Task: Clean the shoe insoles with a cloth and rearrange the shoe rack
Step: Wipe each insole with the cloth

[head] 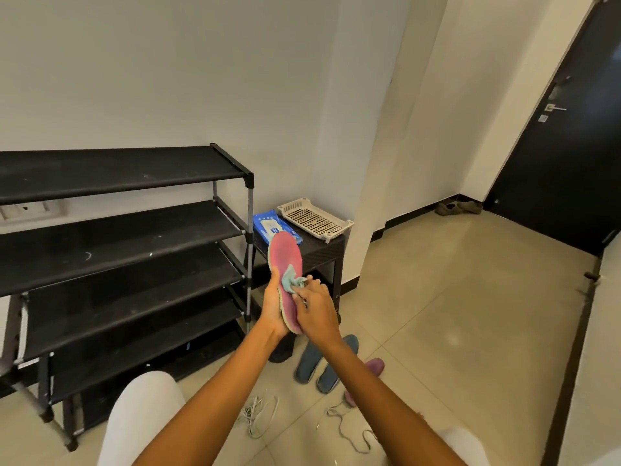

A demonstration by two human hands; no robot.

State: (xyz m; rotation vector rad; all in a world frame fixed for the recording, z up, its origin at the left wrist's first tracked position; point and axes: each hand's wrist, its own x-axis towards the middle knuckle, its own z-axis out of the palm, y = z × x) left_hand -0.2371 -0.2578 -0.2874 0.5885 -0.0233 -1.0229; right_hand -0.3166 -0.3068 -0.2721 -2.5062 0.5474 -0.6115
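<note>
Nearest the camera, two forearms are raised beside the bare shoe rack point(121, 230). A pink insole point(286, 264) is gripped by the left hand point(273, 311); a cloth point(291, 281) is pinched in the right hand point(314, 309). Wiping is judged under way; next, strokes toward the toe.

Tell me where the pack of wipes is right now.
In the head view the blue pack of wipes lies on the small dark side table right of the shoe rack, beside the beige tray and just behind the raised pink insole.
</note>
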